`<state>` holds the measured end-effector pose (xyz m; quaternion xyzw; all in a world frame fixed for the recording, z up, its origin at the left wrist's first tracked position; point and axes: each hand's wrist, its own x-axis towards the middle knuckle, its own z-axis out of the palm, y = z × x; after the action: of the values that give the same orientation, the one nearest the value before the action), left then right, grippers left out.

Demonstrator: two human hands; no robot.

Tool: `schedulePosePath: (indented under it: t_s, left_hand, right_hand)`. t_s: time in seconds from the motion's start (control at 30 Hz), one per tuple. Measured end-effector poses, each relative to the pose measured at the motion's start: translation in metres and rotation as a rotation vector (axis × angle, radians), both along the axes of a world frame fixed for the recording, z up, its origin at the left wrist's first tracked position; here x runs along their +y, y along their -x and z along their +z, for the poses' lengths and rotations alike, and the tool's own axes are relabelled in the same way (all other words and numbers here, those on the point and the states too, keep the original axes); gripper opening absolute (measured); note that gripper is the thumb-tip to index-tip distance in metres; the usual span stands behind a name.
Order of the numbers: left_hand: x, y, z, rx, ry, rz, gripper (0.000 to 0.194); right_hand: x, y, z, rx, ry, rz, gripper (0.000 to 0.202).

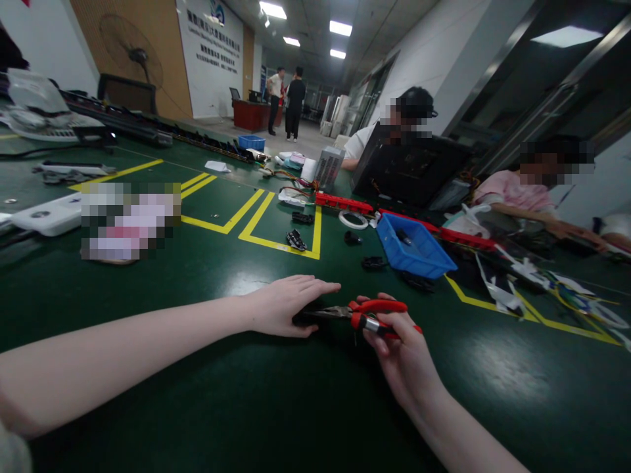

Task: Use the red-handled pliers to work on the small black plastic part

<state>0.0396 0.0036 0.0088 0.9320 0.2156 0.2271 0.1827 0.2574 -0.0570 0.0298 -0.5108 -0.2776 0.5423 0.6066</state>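
Note:
Red-handled long-nose pliers [377,307] are gripped in my right hand [400,338], their metal jaws pointing left. The jaw tips reach between the thumb and fingers of my left hand [283,303], over the green tabletop [221,394]. Something dark lies under the left palm, too hidden to make out. The left hand's fingers are stretched out and curved around that spot; whether they hold the dark thing cannot be seen. Beyond the hands, small black parts lie near a yellow tape outline, one of them a black clip-like piece [296,240].
A blue bin [414,246] with a black part inside stands at the right, near red strips [344,202] and a white tape ring [353,219]. White cables and a power strip [49,217] lie left. Two people sit across the table behind a black case.

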Motion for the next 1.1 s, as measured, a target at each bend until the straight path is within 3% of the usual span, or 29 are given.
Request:
schedulePosePath:
  t_s: [0.13,0.37,0.57,0.73,0.93,1.1]
  left_hand:
    - [0.001,0.000,0.000,0.032,0.071,-0.040,0.080]
    - [0.006,0.001,0.001,0.061,-0.025,-0.042,0.028]
    - [0.008,0.003,-0.002,0.075,-0.074,0.044,0.028]
    - [0.007,0.003,-0.002,0.064,-0.054,0.022,0.027]
    - [0.005,0.004,0.000,0.053,-0.008,-0.024,0.044]
    - [0.006,0.003,-0.003,0.017,-0.019,-0.042,0.046]
  right_hand:
    - [0.000,0.000,0.002,-0.003,-0.010,0.023,0.038]
    - [0.002,-0.007,0.001,-0.019,-0.019,0.012,0.039]
    - [0.003,-0.007,0.000,0.002,0.035,-0.026,0.044]
    - [0.002,-0.006,0.006,0.026,0.045,-0.031,0.046]
    - [0.003,-0.009,0.007,0.034,0.066,-0.025,0.041]
    - [0.001,-0.006,0.010,0.027,0.059,-0.024,0.044]
